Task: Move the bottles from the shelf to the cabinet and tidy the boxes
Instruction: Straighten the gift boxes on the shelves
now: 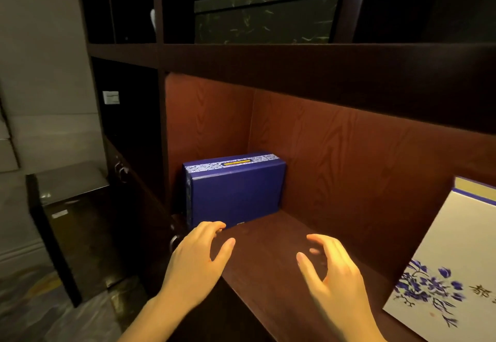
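Fingers of my left hand [200, 258] spread, empty, tips just in front of the blue box [234, 190]; my right hand [331, 272] right of it, curled loosely, empty; white floral box [451, 269] farther right.

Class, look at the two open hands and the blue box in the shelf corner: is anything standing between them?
Nothing visible does. Bare shelf board lies between the right hand and the blue box; the left hand has its fingertips at the box's lower front edge.

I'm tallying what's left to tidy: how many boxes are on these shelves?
3: blue box in the lit compartment's back-left corner, white floral box leaning at its right, dark green box on the shelf above. Others may be hidden.
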Tool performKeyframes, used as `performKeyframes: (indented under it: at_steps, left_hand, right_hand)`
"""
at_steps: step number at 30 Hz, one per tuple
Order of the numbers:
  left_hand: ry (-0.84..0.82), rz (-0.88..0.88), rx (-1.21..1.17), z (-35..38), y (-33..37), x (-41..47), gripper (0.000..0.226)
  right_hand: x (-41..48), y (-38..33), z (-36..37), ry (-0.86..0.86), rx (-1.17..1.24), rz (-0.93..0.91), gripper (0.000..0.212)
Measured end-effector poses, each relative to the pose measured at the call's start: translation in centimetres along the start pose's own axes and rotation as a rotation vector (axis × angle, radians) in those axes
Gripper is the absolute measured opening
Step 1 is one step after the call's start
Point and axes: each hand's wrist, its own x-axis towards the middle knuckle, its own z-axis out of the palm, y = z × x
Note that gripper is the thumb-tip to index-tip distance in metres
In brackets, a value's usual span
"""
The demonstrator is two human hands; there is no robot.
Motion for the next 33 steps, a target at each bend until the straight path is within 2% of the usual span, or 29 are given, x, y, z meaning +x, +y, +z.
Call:
performKeyframes:
  at_steps: [10,20,23,26,33]
  left_hand:
    - [-0.174,0.186,-0.15,11.5,6.2,6.3,0.052]
    - [-0.4,0.33,-0.38,19.4,12.1,7.0,0.063]
    - [-0.484,0.305,-0.446,22.0,14.0,6.8,0.07]
    - [-0.56,0.28,-0.491,24.5,16.2,6.5,0.075]
    - [-0.719,0.232,-0.597,28.5,21.1,5.4,0.086]
  right_hand:
    - [2.2,10.5,-5.2,0.203,-0.116,0.256,0.027]
    - [-1.1,15.0,-10.6,0.474,-0.298,0.573,0.027]
    - [-2.3,16.0,-12.1,0.599,-0.369,0.647,0.039]
    - [-3.2,17.7,-13.9,0.698,-0.39,0.729,0.064]
    - [-3.5,21.0,-16.3,0.769,-0.365,0.828,0.115]
